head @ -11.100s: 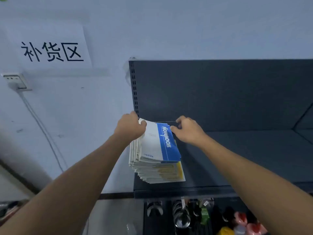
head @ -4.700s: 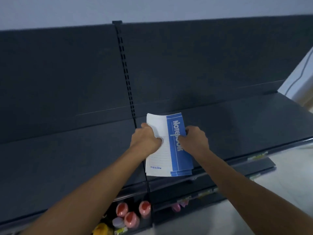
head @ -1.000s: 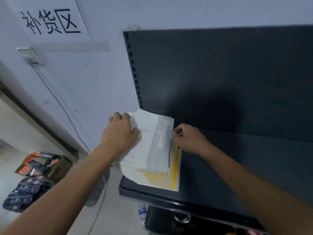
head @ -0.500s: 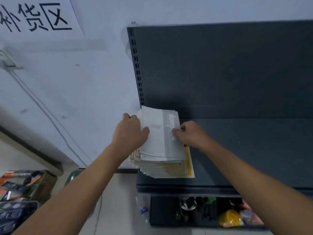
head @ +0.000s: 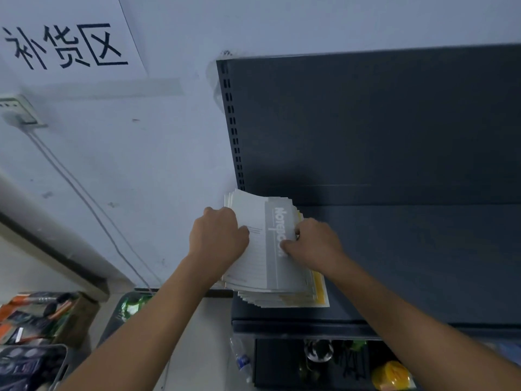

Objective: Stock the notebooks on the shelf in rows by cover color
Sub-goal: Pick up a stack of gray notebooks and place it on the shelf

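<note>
Gripping notebook stack [head: 253, 249] at left end of shelf [head: 423, 263]; left hand [head: 217, 238] curls round its left edge, right hand [head: 315, 244] pinches its right edge; grey cover on top, yellow covers underneath.

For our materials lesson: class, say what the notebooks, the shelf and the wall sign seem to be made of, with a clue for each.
The notebooks: paper with thin matt card covers; the stacked edges fan and curve. The shelf: probably painted steel, dark matt; slotted upright at its back corner. The sign: seemingly plain white paper; flat sheet, printed black characters.
</note>
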{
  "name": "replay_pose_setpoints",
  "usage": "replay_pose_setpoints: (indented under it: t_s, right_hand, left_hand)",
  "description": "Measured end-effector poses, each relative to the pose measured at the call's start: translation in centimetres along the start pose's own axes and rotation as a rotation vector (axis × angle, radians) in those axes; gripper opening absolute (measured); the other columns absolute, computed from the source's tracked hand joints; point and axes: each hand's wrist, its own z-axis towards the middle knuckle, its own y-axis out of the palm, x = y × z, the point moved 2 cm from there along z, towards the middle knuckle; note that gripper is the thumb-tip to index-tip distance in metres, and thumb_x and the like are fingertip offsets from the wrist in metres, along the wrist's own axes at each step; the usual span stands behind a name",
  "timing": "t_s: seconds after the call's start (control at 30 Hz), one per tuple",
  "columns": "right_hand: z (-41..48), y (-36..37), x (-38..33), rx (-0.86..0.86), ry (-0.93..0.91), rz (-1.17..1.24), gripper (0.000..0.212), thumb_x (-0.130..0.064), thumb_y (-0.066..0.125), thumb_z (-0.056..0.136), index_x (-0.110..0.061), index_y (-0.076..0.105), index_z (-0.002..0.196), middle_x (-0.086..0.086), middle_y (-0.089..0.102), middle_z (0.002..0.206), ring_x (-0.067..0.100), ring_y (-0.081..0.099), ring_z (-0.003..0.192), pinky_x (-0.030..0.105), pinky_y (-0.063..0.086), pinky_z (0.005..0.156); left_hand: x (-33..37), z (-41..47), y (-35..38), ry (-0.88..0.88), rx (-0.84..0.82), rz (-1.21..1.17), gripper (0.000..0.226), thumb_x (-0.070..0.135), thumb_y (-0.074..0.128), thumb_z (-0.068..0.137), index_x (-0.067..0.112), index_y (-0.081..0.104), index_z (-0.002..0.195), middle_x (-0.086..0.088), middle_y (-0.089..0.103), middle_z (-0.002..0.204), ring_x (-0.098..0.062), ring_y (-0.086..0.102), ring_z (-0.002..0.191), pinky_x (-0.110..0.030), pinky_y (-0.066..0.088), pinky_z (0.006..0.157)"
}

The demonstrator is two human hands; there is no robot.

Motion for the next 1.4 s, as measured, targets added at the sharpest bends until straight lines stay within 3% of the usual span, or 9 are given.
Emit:
replay_pose_setpoints:
  t_s: [0.1, 0.23, 0.7, 0.8, 0.9, 1.03, 1.13, 1.23, 1.4]
  right_hand:
    - [-1.0, 0.6, -0.4, 0.035, -0.029, -0.089, 0.035, -0.039, 0.056, 0.096, -0.012, 0.052, 0.073, 0.006, 0.053, 0.1, 0.023, 0.056, 0.089, 0.03, 0.043, 0.065]
    - [-2.1, 1.0, -0.9, 0.051, -0.104, -0.196, 0.038, -0.041, 0.043, 0.103, -0.009, 0.062, 0.109, 0.011, 0.045, 0.127, 0.027, 0.046, 0.119, 0.037, 0.046, 0.083]
    - [-1.5, 1.8, -0.2, 0.026, -0.13, 0.039, 0.036, -0.037, 0.052, 0.096, -0.016, 0.066, 0.122, 0.008, 0.04, 0.123, 0.029, 0.029, 0.127, 0.04, 0.042, 0.098]
    - [-1.1, 1.7, 0.4, 0.023, -0.106, 0.142, 0.032, -0.041, 0.056, 0.095, -0.016, 0.067, 0.113, 0.003, 0.041, 0.116, 0.024, 0.032, 0.126, 0.036, 0.039, 0.097]
    - [-0.6, 1.6, 0.9, 0.054, -0.045, 0.315, 0.043, -0.051, 0.056, 0.093, -0.009, 0.069, 0.095, 0.005, 0.059, 0.104, 0.026, 0.053, 0.114, 0.041, 0.05, 0.095]
    - [-1.1, 0.1, 1.6, 0.123, 0.055, 0.657, 0.036, -0.042, 0.062, 0.096, -0.009, 0.069, 0.11, 0.002, 0.071, 0.097, 0.016, 0.068, 0.089, 0.032, 0.057, 0.075]
    - [-1.7, -1.0, 2.5, 0.166, 0.105, 0.667, 0.028, -0.035, 0.063, 0.097, -0.012, 0.067, 0.113, -0.002, 0.071, 0.101, 0.01, 0.067, 0.088, 0.025, 0.054, 0.07]
    - [-2.2, -2.6, 4.1, 0.224, 0.131, 0.563, 0.016, -0.032, 0.062, 0.097, -0.017, 0.065, 0.093, -0.004, 0.067, 0.09, 0.012, 0.064, 0.082, 0.028, 0.052, 0.067]
    - [-4.8, -6.2, 8.1, 0.327, 0.279, 0.322, 0.025, -0.028, 0.059, 0.096, -0.011, 0.057, 0.078, 0.002, 0.063, 0.078, 0.019, 0.061, 0.067, 0.029, 0.047, 0.053]
  left_hand:
    - [-0.1, 0.3, -0.3, -0.017, -0.037, 0.009, 0.033, 0.032, 0.059, 0.091, 0.011, 0.044, 0.069, -0.003, 0.053, 0.07, -0.016, 0.048, 0.059, -0.026, 0.035, 0.049]
    - [-0.2, 0.4, -0.8, -0.032, -0.083, 0.002, 0.029, 0.024, 0.06, 0.088, 0.011, 0.042, 0.068, -0.002, 0.052, 0.066, -0.015, 0.045, 0.056, -0.025, 0.036, 0.049]
    - [-0.2, -0.1, -2.7, -0.117, -0.06, -0.124, 0.02, 0.018, 0.057, 0.086, 0.008, 0.042, 0.078, -0.005, 0.053, 0.074, -0.018, 0.048, 0.061, -0.026, 0.036, 0.049]
    - [0.4, -0.2, -3.0, -0.104, -0.075, -0.24, 0.011, 0.013, 0.051, 0.09, 0.007, 0.042, 0.092, -0.008, 0.055, 0.08, -0.018, 0.05, 0.066, -0.029, 0.039, 0.051]
    - [0.2, 0.7, -2.9, -0.112, -0.146, -0.4, 0.016, 0.016, 0.048, 0.093, 0.005, 0.046, 0.105, -0.009, 0.061, 0.096, -0.021, 0.058, 0.079, -0.033, 0.047, 0.061]
    - [0.9, 1.1, -1.9, -0.097, -0.207, -0.595, 0.023, 0.024, 0.051, 0.094, 0.009, 0.052, 0.112, -0.004, 0.064, 0.104, -0.019, 0.064, 0.089, -0.031, 0.053, 0.063]
    - [2.8, 1.0, -1.0, -0.01, -0.237, -0.459, 0.026, 0.03, 0.053, 0.097, 0.011, 0.048, 0.113, 0.0, 0.059, 0.104, -0.018, 0.059, 0.09, -0.026, 0.046, 0.061]
    - [5.7, 0.5, -0.7, 0.142, -0.148, -0.176, 0.021, 0.031, 0.05, 0.101, 0.012, 0.044, 0.103, -0.002, 0.05, 0.094, -0.018, 0.049, 0.081, -0.029, 0.039, 0.066]
    - [12.0, -0.8, 0.7, 0.342, -0.124, -0.087, 0.022, 0.032, 0.05, 0.103, 0.011, 0.043, 0.098, -0.003, 0.051, 0.091, -0.014, 0.048, 0.072, -0.025, 0.037, 0.059]
